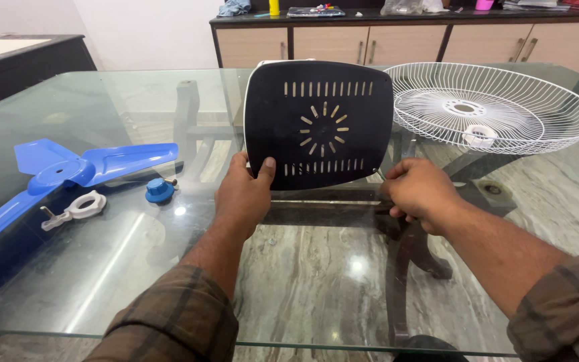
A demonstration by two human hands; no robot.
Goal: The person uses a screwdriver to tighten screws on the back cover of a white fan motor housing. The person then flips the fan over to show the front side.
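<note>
Black slotted square fan base [319, 124], tilted upright, underside facing camera, above glass table.

A glass table [135, 281] carries a blue fan blade [68, 171], white grille [504, 110], blue knob [159, 190].

Vented panel [319, 124] upright at frame centre on the bench [135, 268], fan blade [55, 171] at left, knob [159, 190] and ring nut [78, 208] just right of it, wire guard [497, 110] at upper right, cabinets [403, 40] behind along the top
</note>
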